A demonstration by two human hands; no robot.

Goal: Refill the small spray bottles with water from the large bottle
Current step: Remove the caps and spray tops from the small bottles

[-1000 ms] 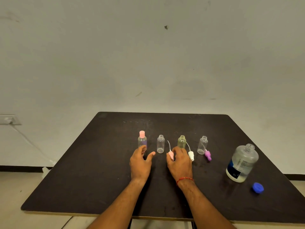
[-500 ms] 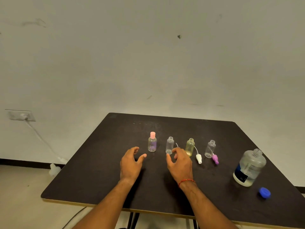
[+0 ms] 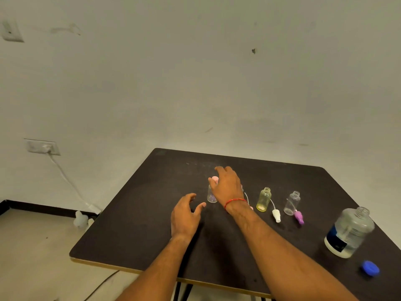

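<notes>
Your right hand (image 3: 227, 187) reached over the pink-capped spray bottle (image 3: 212, 193) at frame centre, fingers spread, probably to uncap it; whether that grip had closed, I couldn't tell. Your left hand (image 3: 184, 216) hovered wide. The large bottle (image 3: 349, 232) stood uncapped, lower right.

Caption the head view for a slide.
Right hand reaches over the pink-capped spray bottle; left hand hovers open; large bottle stands uncapped.

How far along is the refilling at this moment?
Done: large clear bottle uncapped, blue cap beside it; yellow-tinted and clear small bottle opened. In hand: right hand reaches over the pink-capped small bottle. Left: pouring and recapping; none looks filled.
</notes>
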